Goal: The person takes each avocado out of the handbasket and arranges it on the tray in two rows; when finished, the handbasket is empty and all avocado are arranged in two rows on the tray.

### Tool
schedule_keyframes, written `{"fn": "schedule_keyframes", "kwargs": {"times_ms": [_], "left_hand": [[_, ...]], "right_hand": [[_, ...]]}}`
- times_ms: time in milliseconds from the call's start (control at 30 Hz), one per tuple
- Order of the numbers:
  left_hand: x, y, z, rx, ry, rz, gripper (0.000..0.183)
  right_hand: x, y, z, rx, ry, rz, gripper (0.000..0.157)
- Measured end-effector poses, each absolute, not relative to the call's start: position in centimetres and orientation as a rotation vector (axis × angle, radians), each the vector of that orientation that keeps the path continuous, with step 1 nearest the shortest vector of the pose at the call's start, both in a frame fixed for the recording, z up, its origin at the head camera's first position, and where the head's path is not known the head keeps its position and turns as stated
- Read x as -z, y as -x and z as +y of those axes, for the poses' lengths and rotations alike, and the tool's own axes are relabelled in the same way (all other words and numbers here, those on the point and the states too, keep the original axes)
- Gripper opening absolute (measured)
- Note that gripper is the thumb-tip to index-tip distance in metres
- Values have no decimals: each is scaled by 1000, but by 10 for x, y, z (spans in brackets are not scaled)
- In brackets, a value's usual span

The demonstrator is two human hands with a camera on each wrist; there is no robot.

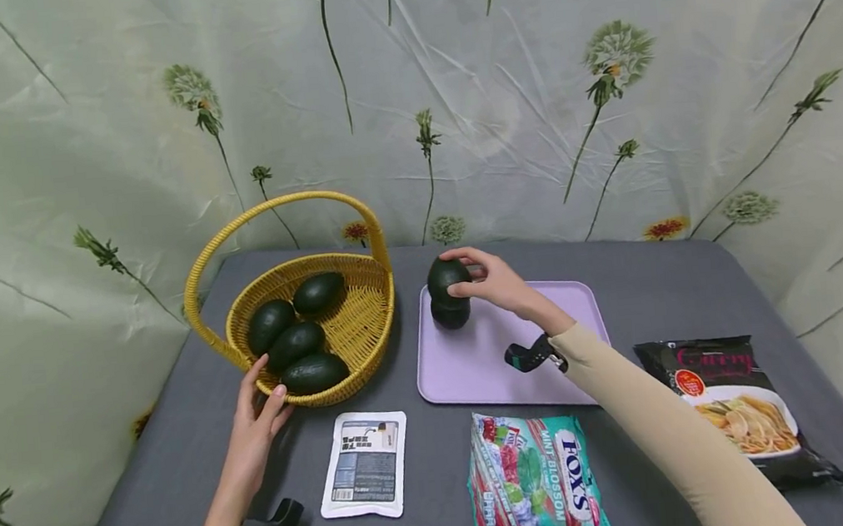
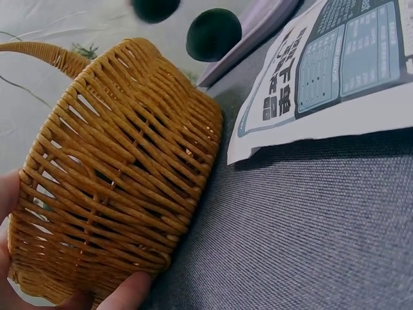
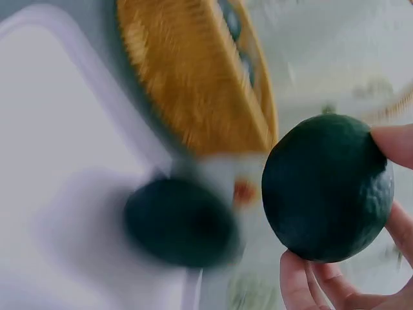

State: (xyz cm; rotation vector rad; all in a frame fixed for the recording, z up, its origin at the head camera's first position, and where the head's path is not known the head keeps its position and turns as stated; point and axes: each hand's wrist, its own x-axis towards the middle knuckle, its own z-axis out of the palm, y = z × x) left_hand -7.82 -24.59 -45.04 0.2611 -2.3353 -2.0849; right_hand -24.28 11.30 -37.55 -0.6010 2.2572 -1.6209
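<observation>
Pinching a probably firm, slippery avocado (image 1: pixel 447 277), best held round its middle, the right hand (image 1: pixel 499 284) hung mid-frame; the left hand (image 1: pixel 251 437) gripped the basket (image 1: pixel 359 319), centre left.

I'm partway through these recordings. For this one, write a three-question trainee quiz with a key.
1. How many avocados lie in the yellow wicker basket?
2. True or false: the left hand touches the basket.
3. In the head view, which lies farthest right: A, the Fox's candy bag; B, the curry noodle packet; or C, the avocado in the right hand?

Key:
1. Four.
2. True.
3. B.
</observation>
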Motion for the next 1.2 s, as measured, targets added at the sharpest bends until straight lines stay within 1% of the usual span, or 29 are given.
{"fn": "schedule_keyframes", "kwargs": {"times_ms": [200, 400, 700, 1200], "left_hand": [[449, 77, -245, 2070, -256, -2349, 64], [447, 77, -246, 2051, -279, -2372, 65], [448, 78, -245, 2054, -286, -2372, 65], [449, 78, -245, 2062, -264, -2350, 64]], "right_hand": [[398, 241, 173, 1619, 395, 2355, 53], [420, 238, 200, 1560, 294, 2421, 55], [433, 236, 199, 1519, 332, 2394, 56], [435, 234, 200, 1509, 376, 2378, 54]]}}
